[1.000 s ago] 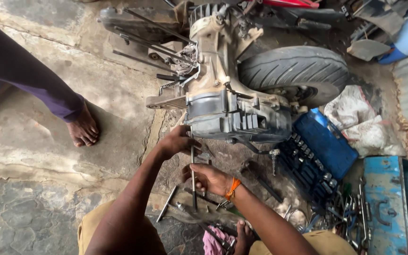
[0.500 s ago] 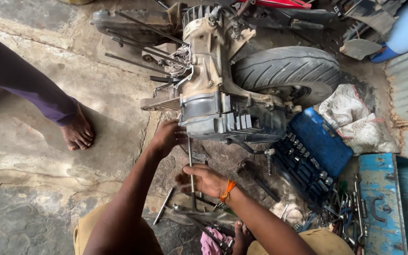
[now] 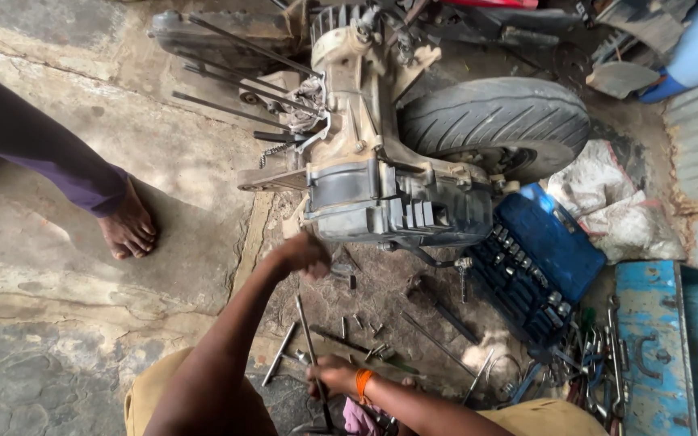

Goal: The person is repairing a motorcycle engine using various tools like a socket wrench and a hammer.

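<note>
A greasy scooter engine block (image 3: pixel 389 194) with its rear tyre (image 3: pixel 494 121) lies on the ground in front of me. My left hand (image 3: pixel 304 254) reaches to the lower left corner of the engine casing, fingers curled against it. Close to my body, my right hand (image 3: pixel 334 375), with an orange band at the wrist, is closed around a long thin metal rod tool (image 3: pixel 310 347). The rod runs up toward the engine's underside.
Another person's bare foot (image 3: pixel 127 226) and purple trouser leg stand at left. An open blue socket set case (image 3: pixel 535 270) lies at right, beside a blue metal toolbox (image 3: pixel 648 339), loose wrenches and white rags (image 3: pixel 616 202). Bolts and tools are scattered under the engine.
My right hand has drawn back toward my body with the rod. My left hand stays at the engine's lower corner. The view has shifted so everything sits lower in frame.
</note>
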